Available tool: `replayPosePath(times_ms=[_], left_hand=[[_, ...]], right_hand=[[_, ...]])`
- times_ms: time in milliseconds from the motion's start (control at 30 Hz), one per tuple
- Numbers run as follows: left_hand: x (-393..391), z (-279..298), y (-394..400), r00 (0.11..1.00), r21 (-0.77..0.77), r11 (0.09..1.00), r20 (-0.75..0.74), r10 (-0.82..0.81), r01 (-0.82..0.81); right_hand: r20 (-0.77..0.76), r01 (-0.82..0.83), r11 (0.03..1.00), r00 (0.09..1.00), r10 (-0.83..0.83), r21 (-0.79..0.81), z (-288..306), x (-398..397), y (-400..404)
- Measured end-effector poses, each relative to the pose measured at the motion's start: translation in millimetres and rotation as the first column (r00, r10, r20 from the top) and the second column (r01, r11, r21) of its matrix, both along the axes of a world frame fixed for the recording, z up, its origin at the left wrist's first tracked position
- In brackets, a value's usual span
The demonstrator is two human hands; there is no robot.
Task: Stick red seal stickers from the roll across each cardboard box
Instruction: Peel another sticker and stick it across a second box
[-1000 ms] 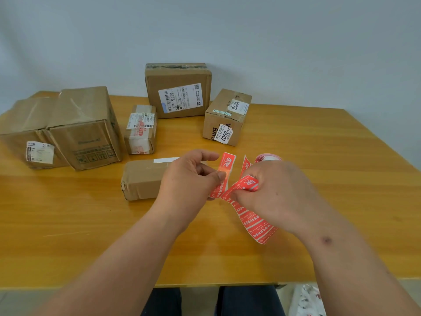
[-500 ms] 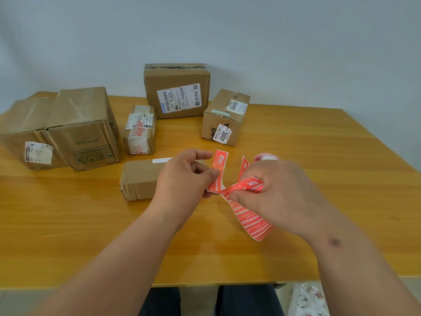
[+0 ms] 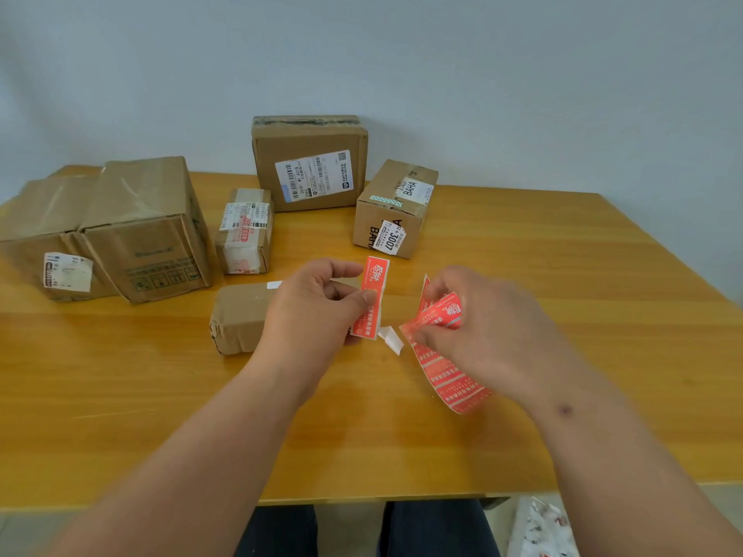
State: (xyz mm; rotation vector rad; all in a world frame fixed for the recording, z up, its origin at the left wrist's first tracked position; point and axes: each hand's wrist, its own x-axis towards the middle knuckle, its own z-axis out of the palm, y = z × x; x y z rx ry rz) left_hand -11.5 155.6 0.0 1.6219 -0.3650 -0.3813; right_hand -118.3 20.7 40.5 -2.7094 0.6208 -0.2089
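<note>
Torn free: left hand (image 3: 309, 311) pinches rectangular sticker (image 3: 372, 299).

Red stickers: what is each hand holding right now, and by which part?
The left hand pinches a single red sticker at about mid-length. The right hand grips the red sticker strip near its upper end; the rest hangs free.

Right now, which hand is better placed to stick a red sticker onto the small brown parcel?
The left hand: it already pinches a separated sticker right over the parcel. The right hand holds the remaining strip.
</note>
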Motion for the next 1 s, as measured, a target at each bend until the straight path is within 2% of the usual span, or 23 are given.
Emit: replayPosePath(times_ms=[100, 167, 233, 300, 333, 400, 433, 533, 733, 1000], left_hand=[[-3, 2, 1, 0.999, 0.002, 0.999, -0.021, -0.039, 0.039], [-4, 1, 1, 0.998, -0.006, 0.999, -0.034, -0.047, 0.047], [-5, 1, 2, 0.998, -0.014, 0.999, -0.046, -0.049, 0.049], [-5, 1, 2, 0.997, -0.028, 0.998, -0.064, -0.052, 0.05], [-5, 1, 1, 0.996, -0.04, 0.998, -0.078, -0.051, 0.048], [-6, 3, 0, 0.993, -0.07, 0.997, -0.109, -0.044, 0.037], [-7, 4, -1, 0.992, -0.081, 0.996, -0.12, -0.04, 0.03], [-8, 4, -2, 0.991, -0.097, 0.995, -0.13, -0.037, 0.024], [-9, 5, 0, 0.991, -0.111, 0.994, -0.132, -0.02, 0.006], [-9, 7, 3, 0.988, -0.096, 0.995, -0.149, -0.033, 0.019]], right_hand=[[0.191, 0.087, 0.967, 0.981, -0.041, -0.241, -16, 9, -2], [0.315, 0.158, 0.95, 0.947, -0.068, -0.27, -21, 10, 0], [0.379, 0.16, 0.956, 0.924, -0.058, -0.245, -21, 9, 3], [0.339, 0.104, 0.987, 0.939, -0.058, -0.121, -21, 7, 7], [0.283, 0.058, 0.998, 0.957, -0.06, 0.013, -19, 5, 10], [0.17, -0.018, 0.946, 0.985, -0.04, 0.325, -22, 2, 16], [0.124, -0.03, 0.921, 0.992, -0.02, 0.388, -24, 1, 19], [0.065, -0.056, 0.948, 0.997, 0.038, 0.315, -29, -2, 24], [0.197, -0.137, 0.858, 0.979, 0.043, 0.495, -24, -2, 29], [0.246, -0.149, 0.842, 0.969, 0.02, 0.519, -17, 0, 33]])
